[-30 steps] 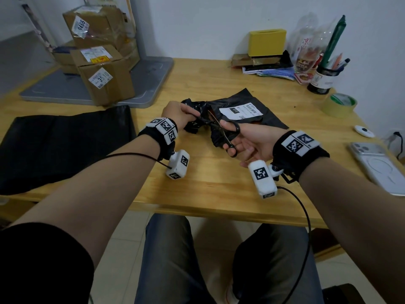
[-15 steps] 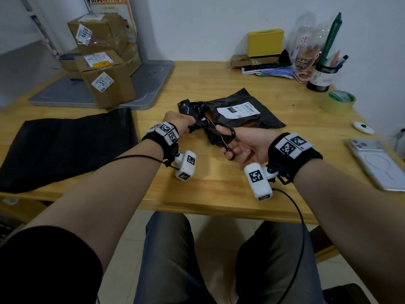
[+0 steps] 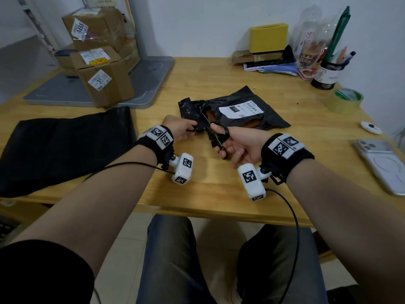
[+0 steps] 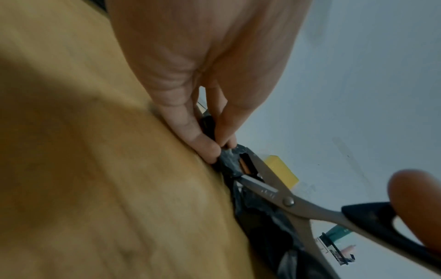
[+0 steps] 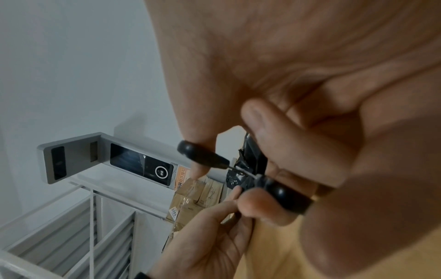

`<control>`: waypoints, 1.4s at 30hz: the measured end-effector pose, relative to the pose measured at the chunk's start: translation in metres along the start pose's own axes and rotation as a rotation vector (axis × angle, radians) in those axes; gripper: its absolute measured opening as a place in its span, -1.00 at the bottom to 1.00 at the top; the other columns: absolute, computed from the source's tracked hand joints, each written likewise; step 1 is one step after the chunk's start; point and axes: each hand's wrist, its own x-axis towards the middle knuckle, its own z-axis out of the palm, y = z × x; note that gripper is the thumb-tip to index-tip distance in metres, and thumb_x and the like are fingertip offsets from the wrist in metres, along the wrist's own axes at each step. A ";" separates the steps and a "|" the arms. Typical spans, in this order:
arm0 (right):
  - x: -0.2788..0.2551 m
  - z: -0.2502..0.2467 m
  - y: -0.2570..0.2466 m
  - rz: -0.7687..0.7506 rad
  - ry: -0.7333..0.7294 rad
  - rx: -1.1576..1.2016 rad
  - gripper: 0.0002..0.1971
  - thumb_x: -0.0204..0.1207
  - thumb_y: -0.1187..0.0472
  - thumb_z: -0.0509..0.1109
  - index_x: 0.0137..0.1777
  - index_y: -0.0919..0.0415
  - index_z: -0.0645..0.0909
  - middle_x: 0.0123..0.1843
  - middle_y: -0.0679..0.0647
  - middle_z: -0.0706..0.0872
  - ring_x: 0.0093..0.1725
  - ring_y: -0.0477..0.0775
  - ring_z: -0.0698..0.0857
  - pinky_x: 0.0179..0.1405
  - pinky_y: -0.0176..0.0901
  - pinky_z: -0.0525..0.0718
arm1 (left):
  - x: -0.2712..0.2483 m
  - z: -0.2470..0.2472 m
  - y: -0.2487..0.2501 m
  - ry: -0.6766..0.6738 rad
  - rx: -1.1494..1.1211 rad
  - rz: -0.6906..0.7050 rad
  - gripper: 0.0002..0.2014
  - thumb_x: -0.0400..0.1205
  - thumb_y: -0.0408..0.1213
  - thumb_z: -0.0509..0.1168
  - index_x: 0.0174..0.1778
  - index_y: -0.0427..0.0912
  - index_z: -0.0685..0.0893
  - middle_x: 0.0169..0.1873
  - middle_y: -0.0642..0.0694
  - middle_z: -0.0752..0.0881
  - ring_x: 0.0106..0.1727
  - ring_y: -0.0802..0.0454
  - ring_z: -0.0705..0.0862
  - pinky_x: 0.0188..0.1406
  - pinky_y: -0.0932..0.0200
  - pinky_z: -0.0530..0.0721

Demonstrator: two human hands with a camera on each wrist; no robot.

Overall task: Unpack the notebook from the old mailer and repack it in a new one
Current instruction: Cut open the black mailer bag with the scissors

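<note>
The old black mailer with a white label lies mid-table, its near-left end crumpled and cut open. A brown edge of the notebook shows through the opening, also seen as the notebook in the left wrist view. My left hand pinches the mailer's cut corner. My right hand holds black-handled scissors, blades parted around the mailer's edge. The new black mailer lies flat at the table's left.
Taped cardboard boxes stand on a grey scale platform at the back left. A yellow box, papers, a pen cup and a tape roll sit at the back right. A phone lies at right.
Both hands have drawn slightly toward me with the mailer's corner, and the scissors have worked further along the mailer's edge, widening the cut.
</note>
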 end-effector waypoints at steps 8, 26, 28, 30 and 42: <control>0.005 -0.001 -0.011 0.017 0.017 0.048 -0.36 0.39 -0.50 0.39 -0.07 0.14 0.60 -0.33 -0.07 0.61 -0.72 -0.19 0.24 -0.53 -0.28 0.64 | 0.010 -0.003 -0.002 -0.037 0.134 0.098 -0.74 0.56 -0.59 0.39 0.09 -0.23 0.82 -0.15 -0.21 0.79 -0.24 0.00 0.72 -0.42 0.38 0.62; 0.022 0.007 -0.022 0.025 0.053 0.110 -0.40 0.38 -0.44 0.47 -0.17 0.18 0.60 -0.37 -0.02 0.58 -0.70 -0.19 0.18 -0.78 -0.44 0.25 | 0.012 -0.002 0.001 -0.036 0.145 0.060 -0.71 0.51 -0.64 0.41 0.08 -0.28 0.82 -0.31 -0.15 0.76 -0.40 0.06 0.70 -0.49 0.38 0.64; 0.025 0.008 -0.024 0.019 0.058 0.132 -0.43 0.41 -0.41 0.47 -0.22 0.16 0.58 -0.40 -0.05 0.53 -0.70 -0.19 0.14 -0.80 -0.46 0.20 | 0.014 -0.001 0.000 -0.016 0.138 0.053 -0.71 0.51 -0.63 0.41 0.07 -0.27 0.82 -0.31 -0.15 0.76 -0.39 0.07 0.70 -0.49 0.37 0.63; 0.024 0.006 -0.025 0.024 0.056 0.141 -0.45 0.44 -0.39 0.45 -0.25 0.14 0.57 -0.45 -0.08 0.50 -0.73 -0.20 0.13 -0.76 -0.48 0.19 | 0.014 -0.002 0.001 -0.006 0.139 0.045 -0.71 0.51 -0.62 0.41 0.06 -0.23 0.83 -0.29 -0.16 0.77 -0.39 0.07 0.70 -0.55 0.39 0.58; 0.029 0.011 -0.023 -0.013 0.013 0.188 -0.45 0.48 -0.43 0.37 -0.19 0.11 0.57 -0.41 -0.09 0.56 -0.73 -0.20 0.24 -0.40 -0.28 0.72 | 0.009 -0.006 0.005 -0.055 0.054 -0.030 -0.61 0.50 -0.67 0.33 0.13 -0.22 0.82 -0.05 -0.19 0.81 -0.32 0.04 0.71 -0.39 0.32 0.52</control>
